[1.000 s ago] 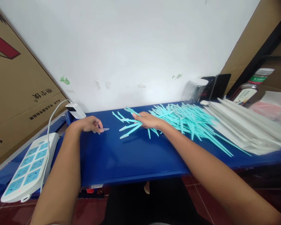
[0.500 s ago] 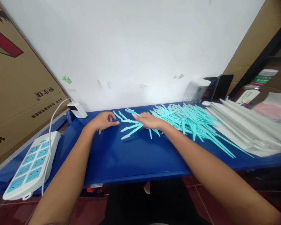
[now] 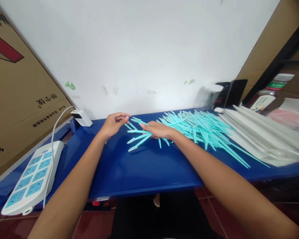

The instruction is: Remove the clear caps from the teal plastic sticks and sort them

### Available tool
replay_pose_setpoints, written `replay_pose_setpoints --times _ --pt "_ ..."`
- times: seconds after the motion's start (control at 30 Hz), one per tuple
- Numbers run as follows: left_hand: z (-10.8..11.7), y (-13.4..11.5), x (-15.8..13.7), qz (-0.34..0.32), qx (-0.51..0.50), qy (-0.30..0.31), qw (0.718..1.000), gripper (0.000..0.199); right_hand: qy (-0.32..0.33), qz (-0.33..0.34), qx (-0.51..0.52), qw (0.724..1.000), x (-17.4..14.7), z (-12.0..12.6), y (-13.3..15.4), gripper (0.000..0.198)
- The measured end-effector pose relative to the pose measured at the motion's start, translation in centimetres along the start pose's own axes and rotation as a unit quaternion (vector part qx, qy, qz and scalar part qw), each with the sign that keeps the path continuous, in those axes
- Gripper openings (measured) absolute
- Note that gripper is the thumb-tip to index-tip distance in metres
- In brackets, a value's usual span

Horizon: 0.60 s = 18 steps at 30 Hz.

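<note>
A fan of turquoise eyebrow razors with pale blade ends is gripped in my right hand, the blade ends pointing left. My left hand is closed in a pinch right at the tip of the uppermost razor in the fan. What lies between its thumb and fingers is too small to make out. Just right of my right hand spreads a large loose pile of the same razors. A small pale piece shows on the blue table below my left wrist, mostly hidden by it.
At left are a white power strip, a white charger with a cable, and a big cardboard box. A lidded clear jar, white packaging sleeves and a bottle stand at right. A white wall rises behind.
My left hand has moved up and slightly right, from beside the razors to the tip of the top one, its fingers drawing together. My right hand keeps its hold, almost still.
</note>
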<state>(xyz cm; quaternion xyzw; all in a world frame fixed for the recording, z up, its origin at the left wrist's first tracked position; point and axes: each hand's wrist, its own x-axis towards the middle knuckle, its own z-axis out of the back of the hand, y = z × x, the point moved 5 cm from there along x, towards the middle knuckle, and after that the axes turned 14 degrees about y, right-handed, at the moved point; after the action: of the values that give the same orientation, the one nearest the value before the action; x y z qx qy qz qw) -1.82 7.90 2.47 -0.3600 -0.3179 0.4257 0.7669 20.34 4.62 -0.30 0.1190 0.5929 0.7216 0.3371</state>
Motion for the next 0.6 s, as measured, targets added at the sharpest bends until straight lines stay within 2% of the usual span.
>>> replay_pose_setpoints --times 0.13,0.23,0.37,0.5,0.6 --pt "0.0 -0.16 -0.06 -0.008 -0.103 -0.069 0.992 0.055 0.009 -0.01 0.035 0.999 -0.13 -0.11 0.23 0.054" --pt "0.13 0.14 -0.01 -0.018 -0.151 -0.095 0.984 0.05 0.008 -0.003 0.035 0.999 -0.11 -0.06 0.32 0.055" --pt "0.31 -0.05 -0.11 -0.028 -0.161 -0.119 0.979 0.045 0.005 -0.008 0.016 1.0 0.01 -0.01 0.1 0.06" --pt "0.48 -0.06 -0.3 -0.005 -0.157 -0.154 0.976 0.048 0.0 -0.009 0.009 1.0 0.04 0.0 -0.05 0.064" --pt "0.37 -0.1 -0.28 -0.014 -0.187 -0.16 0.969 0.05 0.011 -0.003 0.012 1.0 0.03 -0.13 0.04 0.065"
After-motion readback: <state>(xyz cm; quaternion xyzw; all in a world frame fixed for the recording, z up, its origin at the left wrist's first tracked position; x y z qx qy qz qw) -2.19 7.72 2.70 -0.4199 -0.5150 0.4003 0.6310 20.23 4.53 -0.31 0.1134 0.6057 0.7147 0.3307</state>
